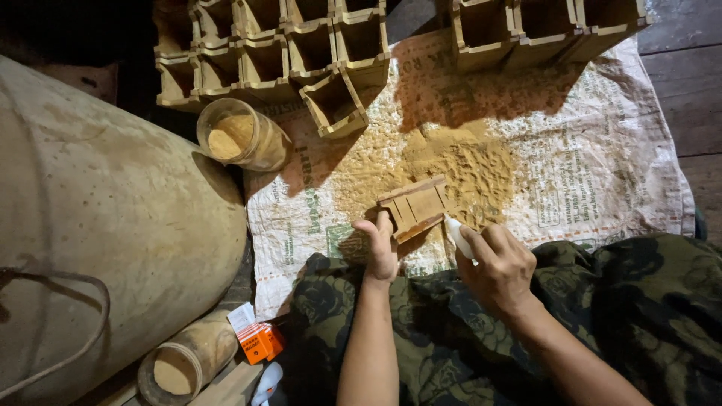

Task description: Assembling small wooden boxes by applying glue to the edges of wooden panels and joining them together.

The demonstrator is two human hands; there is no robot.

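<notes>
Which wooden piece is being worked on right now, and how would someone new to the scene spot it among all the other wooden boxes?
Start at the printed white sack spread on the floor, then find the heap of tan sawdust at its middle. The small wooden frame lies at the heap's near edge, steadied by the left hand; the right hand holds a white tool beside it. Unlike the open-topped boxes stacked beyond, it lies alone.

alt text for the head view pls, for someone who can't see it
A person's left hand steadies a small wooden frame on a printed sack dusted with sawdust, while the right hand holds a white tool against it. Square wooden boxes sit behind.
</notes>
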